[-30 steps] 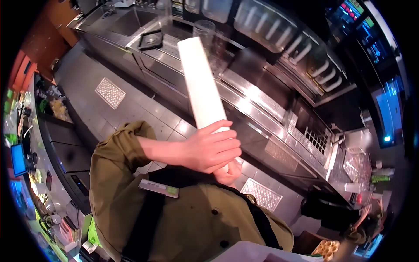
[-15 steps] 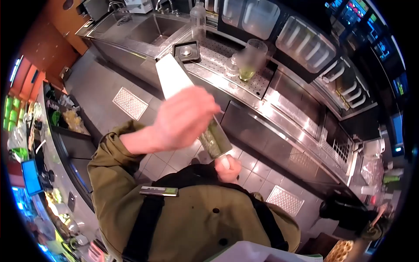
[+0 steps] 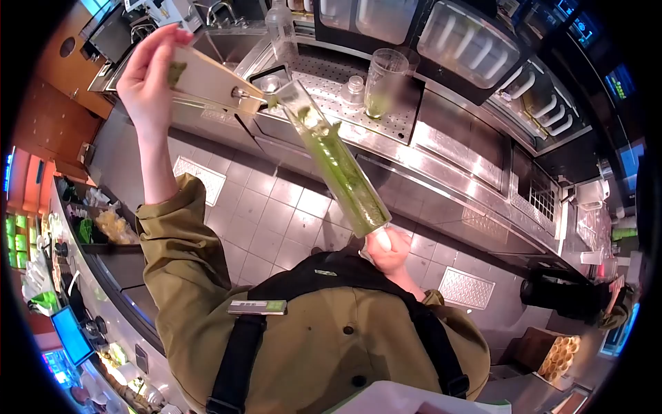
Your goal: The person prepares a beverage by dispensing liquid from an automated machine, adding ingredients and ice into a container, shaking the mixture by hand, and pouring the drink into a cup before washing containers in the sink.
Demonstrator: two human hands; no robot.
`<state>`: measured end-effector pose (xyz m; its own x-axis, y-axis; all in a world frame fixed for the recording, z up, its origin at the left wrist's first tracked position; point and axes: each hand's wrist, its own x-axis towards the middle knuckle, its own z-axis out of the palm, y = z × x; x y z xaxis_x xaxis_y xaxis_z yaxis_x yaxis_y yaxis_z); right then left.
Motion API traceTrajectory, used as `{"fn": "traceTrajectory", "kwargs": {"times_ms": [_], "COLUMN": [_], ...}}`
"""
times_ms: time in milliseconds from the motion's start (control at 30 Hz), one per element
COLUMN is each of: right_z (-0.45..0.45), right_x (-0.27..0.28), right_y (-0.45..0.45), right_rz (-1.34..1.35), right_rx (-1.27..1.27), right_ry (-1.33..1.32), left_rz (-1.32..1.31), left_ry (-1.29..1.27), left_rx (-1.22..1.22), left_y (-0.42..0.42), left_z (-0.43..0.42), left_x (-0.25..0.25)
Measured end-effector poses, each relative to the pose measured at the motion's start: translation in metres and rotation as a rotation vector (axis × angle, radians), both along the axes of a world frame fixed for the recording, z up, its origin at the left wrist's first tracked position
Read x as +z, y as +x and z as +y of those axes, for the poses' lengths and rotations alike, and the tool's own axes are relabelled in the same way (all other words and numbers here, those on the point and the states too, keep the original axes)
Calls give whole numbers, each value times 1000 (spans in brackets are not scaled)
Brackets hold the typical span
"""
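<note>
At the upper left my left hand (image 3: 150, 86) is raised, fingers closed around the wide end of a white tapered piece (image 3: 210, 79). A smear of green shows on that end. From the narrow end a short metal rod (image 3: 243, 94) points toward the mouth of a tall clear container (image 3: 338, 162). Green liquid and leaf pieces fill much of this container, which leans with its mouth up and to the left. My right hand (image 3: 390, 250), in front of my chest, grips its lower end. Part of that grip is hidden, and a pale rounded bit shows at the thumb.
Behind, a perforated drip tray (image 3: 324, 86) carries a clear cup (image 3: 383, 79) with green at its bottom and a small clear jar (image 3: 353, 90). A clear bottle (image 3: 281, 34) stands by the sink (image 3: 224, 48). Left is a counter with a blue-lit screen (image 3: 72, 334).
My left hand has moved up and left with the white piece, which has come away from the clear container. The container's mouth is now uncovered, and my right hand has shifted slightly right.
</note>
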<state>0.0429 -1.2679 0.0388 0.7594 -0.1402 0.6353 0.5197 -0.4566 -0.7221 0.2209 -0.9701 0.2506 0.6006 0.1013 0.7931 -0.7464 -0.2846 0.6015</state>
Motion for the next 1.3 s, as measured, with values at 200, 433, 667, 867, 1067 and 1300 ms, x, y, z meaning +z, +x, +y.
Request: {"fn": "traceTrajectory", "kwargs": {"times_ms": [200,433,667,867,1067,1300], "right_z": [-35,-73,-95,-107,-150,-185], "right_x": [-4,3,19,21,-9,26], "right_y": [-6,-39,-75,-79,-82,-110], "right_rz": [94,29,147,236,226,223], "right_rx": [-123,-226,-497,-664,-732,-550], "right_ry": [35,-212,-104,140,51,196], "left_rz": [-27,-73,-127,479,475,513], "left_ry": [-564,-1352,-1474,-861,-536,-771], "left_rx": [175,426,954,1444,1325,1257], "left_y": [56,121,143,169,122,104], "left_z": [61,73,-36,-59,-86,9], "left_x": [-60,-290,-366,-430,-396,-373]}}
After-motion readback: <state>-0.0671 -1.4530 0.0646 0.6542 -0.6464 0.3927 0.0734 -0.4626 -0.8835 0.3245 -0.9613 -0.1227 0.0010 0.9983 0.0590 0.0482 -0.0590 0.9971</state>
